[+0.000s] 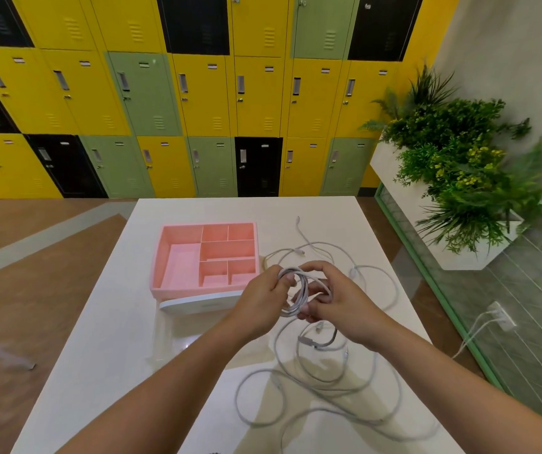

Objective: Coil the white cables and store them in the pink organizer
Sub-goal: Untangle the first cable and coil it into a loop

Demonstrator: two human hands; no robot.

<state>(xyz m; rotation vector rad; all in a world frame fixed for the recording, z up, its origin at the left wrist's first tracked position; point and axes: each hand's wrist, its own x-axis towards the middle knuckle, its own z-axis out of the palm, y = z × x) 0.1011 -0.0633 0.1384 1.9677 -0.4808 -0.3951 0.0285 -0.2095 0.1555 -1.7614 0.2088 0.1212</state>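
Two hands: both bare, raised over the white rectangular tabletop, meeting just right of the organizer.
One coil: small round coil of white cable, several turns, held between the two hands above the table.
Left hand: fingers curled round the coil's left arc, fingertips showing inside the loop.
Right hand: fingers arched over the coil's top and right arc, thumb below, gripping it.
Loose white cables: tangled loops on the table, under and right of the hands; count of separate cables cannot be told.
One pink plastic organizer tray: six open compartments, on the table left of the coil, not touching it.
One flat white rounded panel: against the tray's near side.
Backdrop: wall of yellow, green and black metal lockers; green potted plants at right.
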